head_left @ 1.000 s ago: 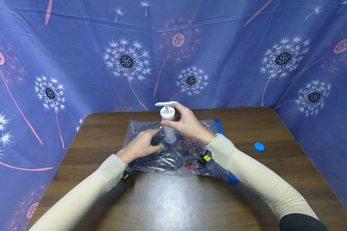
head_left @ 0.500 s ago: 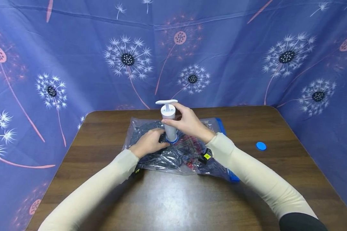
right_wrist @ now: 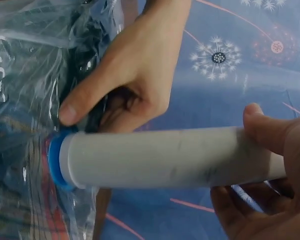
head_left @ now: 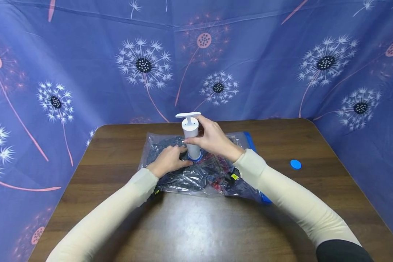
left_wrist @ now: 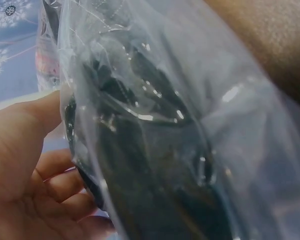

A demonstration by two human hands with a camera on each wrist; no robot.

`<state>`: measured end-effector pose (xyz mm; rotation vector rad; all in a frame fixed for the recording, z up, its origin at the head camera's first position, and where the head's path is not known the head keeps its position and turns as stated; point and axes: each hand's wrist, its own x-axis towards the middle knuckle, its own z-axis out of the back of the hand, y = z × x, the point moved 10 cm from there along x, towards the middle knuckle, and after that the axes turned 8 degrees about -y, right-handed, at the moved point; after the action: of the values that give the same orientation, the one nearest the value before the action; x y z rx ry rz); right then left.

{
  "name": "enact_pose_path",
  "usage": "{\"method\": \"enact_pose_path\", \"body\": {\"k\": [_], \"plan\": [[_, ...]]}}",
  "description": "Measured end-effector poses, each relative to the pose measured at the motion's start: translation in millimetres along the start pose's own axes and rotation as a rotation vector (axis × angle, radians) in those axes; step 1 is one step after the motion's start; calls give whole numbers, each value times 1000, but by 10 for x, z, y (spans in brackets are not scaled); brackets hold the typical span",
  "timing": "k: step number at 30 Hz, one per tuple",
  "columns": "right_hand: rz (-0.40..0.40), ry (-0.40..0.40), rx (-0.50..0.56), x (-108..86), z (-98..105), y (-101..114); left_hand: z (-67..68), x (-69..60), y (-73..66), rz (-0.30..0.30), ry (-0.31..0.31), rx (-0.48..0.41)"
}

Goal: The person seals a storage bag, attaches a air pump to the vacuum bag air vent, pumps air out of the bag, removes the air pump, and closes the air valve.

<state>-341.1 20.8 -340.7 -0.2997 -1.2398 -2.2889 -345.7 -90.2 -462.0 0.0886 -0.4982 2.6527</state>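
Observation:
A white hand pump (head_left: 191, 141) with a T-shaped handle stands nearly upright on a clear plastic vacuum storage bag (head_left: 183, 182). Its foot sits at a blue ring-shaped valve (right_wrist: 57, 160) on the bag. My right hand (head_left: 213, 138) grips the upper barrel, thumb on the near side and fingers behind. Beside the pump's foot, my left hand (head_left: 169, 160) rests on the bag with thumb and forefinger spread; in the left wrist view its loosely bent fingers (left_wrist: 65, 185) lie against the plastic. Dark and red plaid cloth shows inside the bag.
A round blue cap (head_left: 295, 164) lies on the wooden table (head_left: 196, 225), right of the bag. A blue strip (head_left: 250, 142) runs along the bag's right edge. Behind the table hangs a blue cloth with dandelion prints (head_left: 144, 65).
My left hand has moved right, closer to the pump's foot, and come down onto the bag. The right hand keeps its grip on the barrel, and the pump stays in place.

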Motion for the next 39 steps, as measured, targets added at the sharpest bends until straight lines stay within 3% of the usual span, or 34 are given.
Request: {"method": "enact_pose_path", "body": {"k": [8,12,15,22,28,31,35,39], "plan": [[14,199,102,-38,-91,33,8,28,-55,-25,-4,21],[-27,233,174,-36,-105,-14,19,33,-74,-16,6,10],[-53,203,168,-37,-101,-54,20,21,-75,-5,13,15],[3,54,-10,-82,-28,-46,12,-5,-52,24,8,-4],[-15,133,119,-107,-90,-26,20,-16,-35,24,-15,-29],[-31,156,106,-112,-142,-45,33,-27,-14,39,-24,-28],[-24,101,4,-111,-158,-73,30,-31,-3,55,-26,-35],[-17,30,-34,-98,-128,-71,18,-19,-25,29,-30,-42]]}}
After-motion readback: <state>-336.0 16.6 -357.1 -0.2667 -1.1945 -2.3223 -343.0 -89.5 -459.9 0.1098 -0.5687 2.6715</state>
